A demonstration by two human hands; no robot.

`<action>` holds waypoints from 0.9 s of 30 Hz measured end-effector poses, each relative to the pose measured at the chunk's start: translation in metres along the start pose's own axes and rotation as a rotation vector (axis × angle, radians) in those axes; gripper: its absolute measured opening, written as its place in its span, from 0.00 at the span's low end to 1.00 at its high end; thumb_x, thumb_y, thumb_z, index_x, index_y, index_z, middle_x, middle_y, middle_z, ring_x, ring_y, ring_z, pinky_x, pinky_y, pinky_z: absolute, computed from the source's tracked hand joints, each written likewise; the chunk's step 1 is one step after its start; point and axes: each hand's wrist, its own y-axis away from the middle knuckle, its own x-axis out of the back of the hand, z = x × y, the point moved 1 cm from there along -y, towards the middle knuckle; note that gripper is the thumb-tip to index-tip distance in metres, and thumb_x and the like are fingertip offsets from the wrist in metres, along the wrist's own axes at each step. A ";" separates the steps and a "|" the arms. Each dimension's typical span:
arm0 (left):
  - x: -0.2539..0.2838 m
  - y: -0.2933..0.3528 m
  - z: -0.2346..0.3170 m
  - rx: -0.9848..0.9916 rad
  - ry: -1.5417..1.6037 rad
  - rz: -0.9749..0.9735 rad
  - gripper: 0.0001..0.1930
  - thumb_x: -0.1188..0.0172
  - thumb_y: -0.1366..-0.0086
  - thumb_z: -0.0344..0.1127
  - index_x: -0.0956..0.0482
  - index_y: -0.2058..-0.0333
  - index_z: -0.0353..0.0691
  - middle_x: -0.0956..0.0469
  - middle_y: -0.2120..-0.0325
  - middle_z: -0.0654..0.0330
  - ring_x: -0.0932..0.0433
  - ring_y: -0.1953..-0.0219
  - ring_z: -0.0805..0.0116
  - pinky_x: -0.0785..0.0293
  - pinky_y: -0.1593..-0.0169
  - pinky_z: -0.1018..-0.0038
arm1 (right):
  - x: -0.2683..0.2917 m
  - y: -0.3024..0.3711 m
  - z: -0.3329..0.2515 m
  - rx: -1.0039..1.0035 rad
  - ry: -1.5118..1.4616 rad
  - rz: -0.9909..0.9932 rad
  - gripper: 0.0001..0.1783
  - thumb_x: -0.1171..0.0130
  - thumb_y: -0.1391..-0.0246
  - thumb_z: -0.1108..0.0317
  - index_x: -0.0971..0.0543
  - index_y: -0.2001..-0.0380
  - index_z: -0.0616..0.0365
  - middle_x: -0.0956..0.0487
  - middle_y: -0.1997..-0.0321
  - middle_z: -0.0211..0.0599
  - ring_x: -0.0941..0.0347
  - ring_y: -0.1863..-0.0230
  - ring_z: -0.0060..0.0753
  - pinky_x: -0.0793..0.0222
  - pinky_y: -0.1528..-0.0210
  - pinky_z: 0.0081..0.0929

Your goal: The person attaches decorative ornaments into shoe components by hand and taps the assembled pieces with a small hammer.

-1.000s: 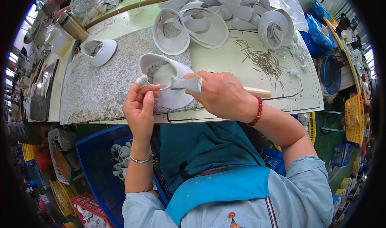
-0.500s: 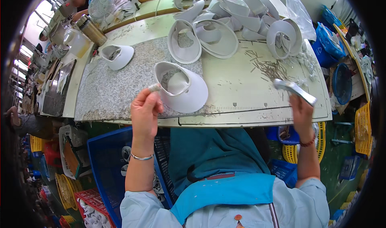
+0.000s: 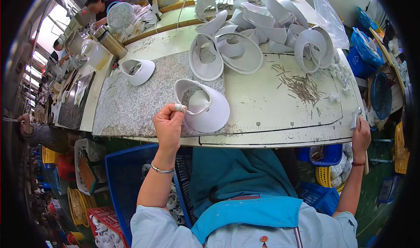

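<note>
A white sun visor (image 3: 214, 115) rests on the speckled grey stone slab (image 3: 131, 99), its curved brim toward the front right. My left hand (image 3: 169, 125) is closed at the visor's left rim, thumb and taped index finger pinching the edge there. My right hand (image 3: 361, 136) is at the table's right front corner, fingers wrapped round a silvery metal tool (image 3: 356, 118). Only the tool's shiny end shows above the fingers, so its kind is unclear. A smaller white visor-shaped piece (image 3: 138, 72) with thin bits inside it sits at the slab's far left.
White visors (image 3: 205, 57) are heaped at the back. Thin brown sticks (image 3: 302, 88) lie scattered on the table at right, beside a clear plastic bag (image 3: 328, 22). A steel flask (image 3: 111, 42) and a fan (image 3: 120, 15) stand back left; a blue crate (image 3: 118, 173) is below.
My right hand has swung right and slightly down with the metal tool, to the table's corner. My left hand remains at the visor's rim. The whole view has shifted a little.
</note>
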 end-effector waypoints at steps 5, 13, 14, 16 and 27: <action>-0.004 -0.002 0.002 0.050 -0.079 -0.040 0.05 0.38 0.38 0.20 0.21 0.72 0.35 0.31 0.79 0.74 0.39 0.76 0.87 0.42 0.70 0.86 | -0.010 -0.017 -0.014 0.024 -0.096 -0.071 0.17 0.43 0.44 0.72 0.23 0.51 0.63 0.22 0.54 0.47 0.25 0.52 0.52 0.30 0.47 0.36; -0.018 -0.007 0.021 -0.542 -0.807 -0.176 0.06 0.39 0.47 0.19 0.22 0.73 0.38 0.26 0.60 0.62 0.29 0.56 0.68 0.35 0.50 0.72 | -0.035 -0.055 0.002 0.032 -0.290 -0.196 0.17 0.43 0.46 0.72 0.23 0.53 0.64 0.22 0.55 0.48 0.25 0.52 0.51 0.31 0.48 0.37; -0.019 -0.007 0.024 -0.544 -0.807 -0.177 0.06 0.39 0.47 0.19 0.22 0.73 0.38 0.26 0.60 0.62 0.29 0.56 0.68 0.35 0.50 0.72 | -0.035 -0.058 -0.004 0.052 -0.282 -0.196 0.17 0.43 0.46 0.72 0.23 0.53 0.64 0.23 0.55 0.48 0.26 0.52 0.51 0.31 0.48 0.38; -0.022 -0.006 0.030 -0.649 -1.007 -0.396 0.15 0.39 0.54 0.25 0.22 0.64 0.37 0.25 0.55 0.55 0.29 0.48 0.57 0.41 0.41 0.62 | -0.039 -0.065 -0.014 0.068 -0.291 -0.162 0.16 0.43 0.45 0.71 0.23 0.53 0.65 0.23 0.55 0.48 0.26 0.52 0.51 0.32 0.47 0.38; -0.013 -0.069 0.050 -0.650 -1.321 -0.373 0.29 0.38 0.53 0.34 0.26 0.47 0.44 0.22 0.54 0.60 0.24 0.52 0.65 0.44 0.48 0.64 | -0.036 -0.042 -0.043 0.101 -0.114 0.020 0.25 0.39 0.46 0.72 0.28 0.44 0.58 0.30 0.41 0.39 0.32 0.41 0.45 0.37 0.41 0.41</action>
